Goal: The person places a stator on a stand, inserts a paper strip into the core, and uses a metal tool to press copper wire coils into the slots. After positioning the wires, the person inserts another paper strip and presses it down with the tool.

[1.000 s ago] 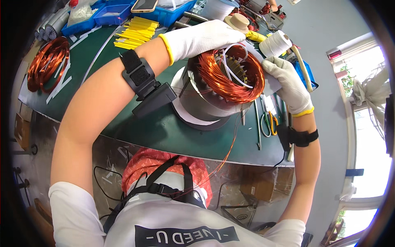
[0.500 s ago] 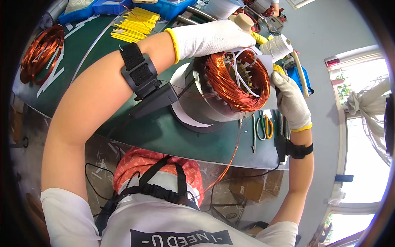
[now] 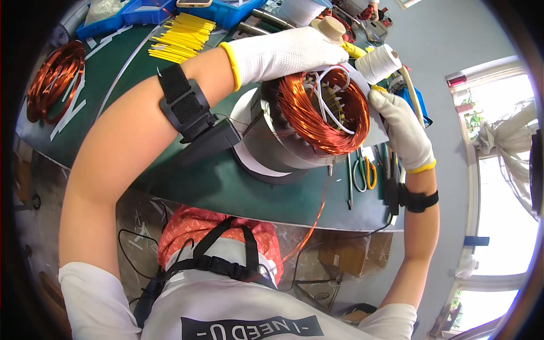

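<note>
A metal motor stator (image 3: pixel 277 139) stands on the green bench with a thick ring of copper winding (image 3: pixel 323 133) at its open end. White sleeved leads (image 3: pixel 321 93) loop inside the ring. A stiff white sheet (image 3: pixel 378 126) stands along the winding's right side. My right hand (image 3: pixel 405 127), in a white glove with a yellow cuff, is closed with thumb and fingers at that sheet's edge. My left hand (image 3: pixel 289 54), gloved alike, reaches over the top of the stator to the far side of the winding; its fingertips are hidden there.
Yellow sticks (image 3: pixel 182 38) and a loose copper coil (image 3: pixel 55 82) lie on the left. White cord spools (image 3: pixel 378 63) stand behind the stator. Scissors (image 3: pixel 364 173) and other tools lie at the right front. Blue bins (image 3: pixel 226 12) line the back. A copper wire bundle (image 3: pixel 314 224) hangs off the front edge.
My right hand has shifted slightly, its fingertips moving up and left along the sheet, wrist going right. The white leads inside the ring have moved a little. My left hand stays over the winding.
</note>
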